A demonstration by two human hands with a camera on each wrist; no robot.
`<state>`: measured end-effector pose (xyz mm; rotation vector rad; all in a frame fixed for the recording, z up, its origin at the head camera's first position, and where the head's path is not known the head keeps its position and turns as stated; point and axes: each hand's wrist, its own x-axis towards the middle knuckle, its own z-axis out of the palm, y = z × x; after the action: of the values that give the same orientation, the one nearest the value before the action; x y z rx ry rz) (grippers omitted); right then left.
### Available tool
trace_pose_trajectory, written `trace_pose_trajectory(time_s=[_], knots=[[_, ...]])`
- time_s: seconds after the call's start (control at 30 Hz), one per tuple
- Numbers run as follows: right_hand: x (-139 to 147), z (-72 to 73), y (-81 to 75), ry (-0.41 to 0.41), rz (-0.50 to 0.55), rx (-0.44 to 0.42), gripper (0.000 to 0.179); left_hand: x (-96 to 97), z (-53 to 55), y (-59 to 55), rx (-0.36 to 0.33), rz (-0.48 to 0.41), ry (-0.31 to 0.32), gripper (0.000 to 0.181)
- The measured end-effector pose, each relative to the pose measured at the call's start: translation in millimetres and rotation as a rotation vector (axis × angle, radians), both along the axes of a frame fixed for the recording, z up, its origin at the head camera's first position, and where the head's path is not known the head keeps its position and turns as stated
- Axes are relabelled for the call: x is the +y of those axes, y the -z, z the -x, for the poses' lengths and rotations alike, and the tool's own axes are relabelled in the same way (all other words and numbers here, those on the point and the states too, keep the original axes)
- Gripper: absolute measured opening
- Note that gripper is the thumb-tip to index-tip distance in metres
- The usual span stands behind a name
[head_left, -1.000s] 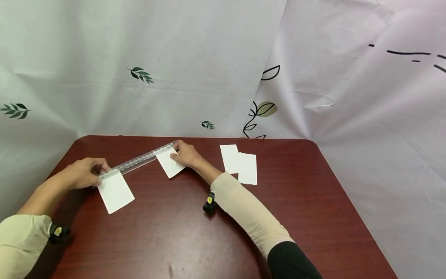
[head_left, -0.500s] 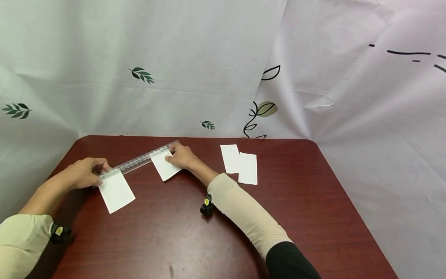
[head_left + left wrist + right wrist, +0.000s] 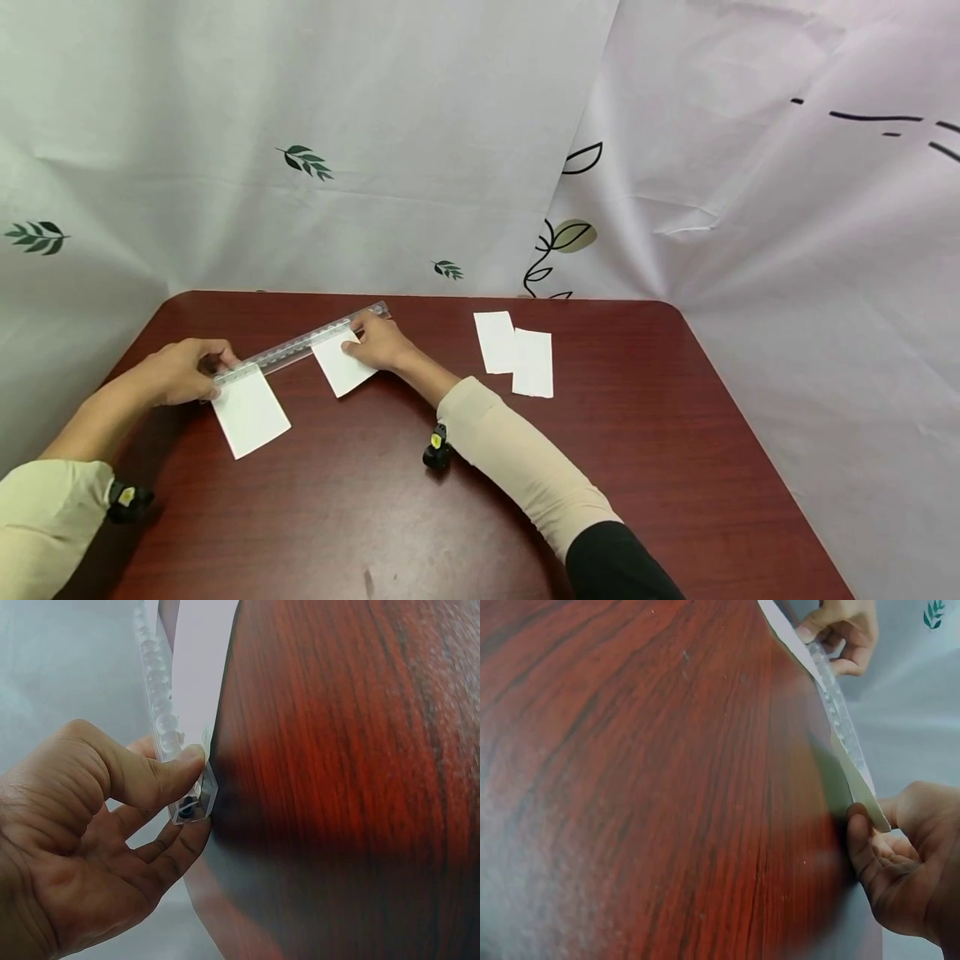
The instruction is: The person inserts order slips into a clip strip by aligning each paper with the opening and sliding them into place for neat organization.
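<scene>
My left hand (image 3: 180, 372) pinches the left end of a clear plastic ruler-like strip (image 3: 285, 352), which has a row of rounded shapes along it. In the left wrist view, its thumb (image 3: 191, 761) presses over the strip close to its end. A white card (image 3: 251, 414) hangs with its top edge at the strip, beside that hand. Farther along, my right hand (image 3: 380, 342) pinches a second white card (image 3: 341, 364) by its right side, thumb in front, at the strip. The strip's far end (image 3: 381, 309) sticks out past the right fingers.
Two white cards (image 3: 493, 342) lie overlapping on the brown wooden table (image 3: 637, 433), right of the right hand. A white curtain (image 3: 420, 150) with leaf prints stands behind the table's back edge. Small black wrist cameras (image 3: 436, 450) hang under both sleeves.
The right hand has slid left along the strip with its card, nearing the other card and uncovering the strip's far end. The left hand and its card have stayed in place.
</scene>
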<state>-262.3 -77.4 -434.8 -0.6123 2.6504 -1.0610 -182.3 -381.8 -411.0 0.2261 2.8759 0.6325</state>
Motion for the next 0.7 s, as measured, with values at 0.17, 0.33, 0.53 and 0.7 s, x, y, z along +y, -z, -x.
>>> trace_pose_trajectory(time_s=[0.17, 0.33, 0.53, 0.7], knots=[[-6, -3.9, 1.3, -0.013, -0.020, 0.004, 0.037, -0.8, 0.7, 1.8, -0.004, -0.003, -0.002, 0.034], [-12, -8.5, 0.0, -0.020, -0.040, 0.027, 0.037, -0.5, 1.1, 2.4, -0.002, -0.016, -0.007, 0.035], [-18, -12.3, -0.2, -0.022, -0.043, 0.038, 0.036, -0.2, 1.8, 0.7, -0.005, 0.001, -0.011, 0.034], [-25, -16.7, 0.6, -0.028, -0.053, 0.055, 0.037, -1.0, 2.5, 0.3, -0.010, 0.020, -0.017, 0.035]])
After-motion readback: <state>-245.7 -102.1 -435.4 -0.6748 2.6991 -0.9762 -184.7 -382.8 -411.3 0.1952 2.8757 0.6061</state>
